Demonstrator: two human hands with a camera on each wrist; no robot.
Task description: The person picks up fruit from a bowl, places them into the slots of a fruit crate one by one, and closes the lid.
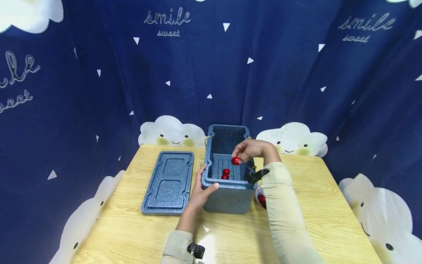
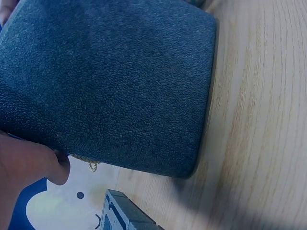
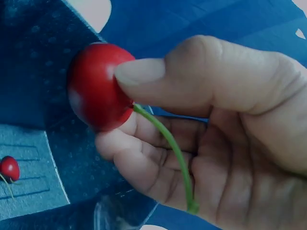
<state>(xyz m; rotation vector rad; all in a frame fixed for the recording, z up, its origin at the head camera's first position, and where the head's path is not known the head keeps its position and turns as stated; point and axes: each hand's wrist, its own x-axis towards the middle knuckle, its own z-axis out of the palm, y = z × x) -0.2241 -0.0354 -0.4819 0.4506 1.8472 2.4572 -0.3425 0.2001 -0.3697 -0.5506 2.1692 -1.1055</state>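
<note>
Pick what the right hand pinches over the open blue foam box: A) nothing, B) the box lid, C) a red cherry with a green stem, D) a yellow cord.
C: the right hand pinches a red cherry between thumb and fingers, its green stem trailing across the palm, above the foam box.

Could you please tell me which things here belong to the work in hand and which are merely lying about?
In use:
- cherry, pinched by the right hand
- blue foam box, gripped by the left hand
- two cherries in the box
- bowl of cherries

Lying about:
- box lid
- table
- curtain
</note>
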